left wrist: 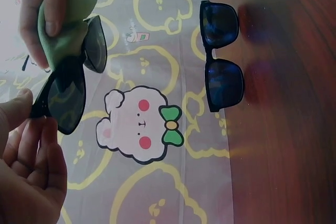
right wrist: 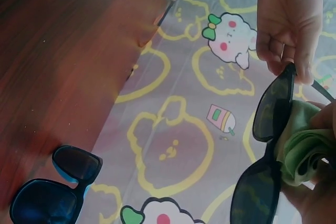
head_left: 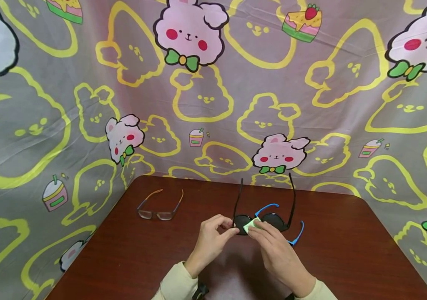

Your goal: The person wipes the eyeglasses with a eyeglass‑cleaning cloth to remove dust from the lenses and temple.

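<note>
Black sunglasses (head_left: pixel 274 221) are held up above the table, their temples unfolded and pointing away. My left hand (head_left: pixel 215 236) pinches them at the left hinge corner between thumb and fingers. A light green cloth (head_left: pixel 251 225) is bunched in my right hand (head_left: pixel 279 254), whose fingers press it against the inner side of the lenses near the bridge. In the left wrist view, the cloth (left wrist: pixel 64 22) covers part of a dark lens (left wrist: pixel 68 98). From the right wrist, the cloth (right wrist: pixel 304 145) shows folded behind the frame, close to the bridge.
Blue-templed sunglasses (head_left: pixel 297 237) stand on the table behind the held pair, their dark lenses (left wrist: pixel 224 82) visible in the left wrist view. Clear eyeglasses (head_left: pixel 156 215) with orange-tipped temples lie at the back left of the brown table (head_left: pixel 131 258). Patterned cloth (head_left: pixel 213 104) hangs around it.
</note>
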